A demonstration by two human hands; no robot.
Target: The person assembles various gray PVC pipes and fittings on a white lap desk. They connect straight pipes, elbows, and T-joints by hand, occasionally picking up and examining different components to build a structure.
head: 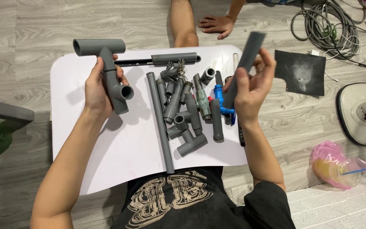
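Observation:
My left hand (96, 89) grips a grey pipe assembly (109, 70), a tee on top joined to a second fitting with a side opening, held above the left of a white lap table (119, 148). A straight grey pipe (243, 68) is held tilted in my right hand (250, 91), over the table's right edge. Between my hands lies a heap of grey pipe pieces and fittings (183, 110), with a long pipe (159, 121) and a blue-handled valve (221, 99) among them.
Another person's leg (183, 21) and hand (217, 24) rest on the wooden floor beyond the table. Coiled cables (325, 25), a dark square sheet (300, 72), a white round appliance (363, 112) and a pink bag with a cup (333, 165) lie to the right.

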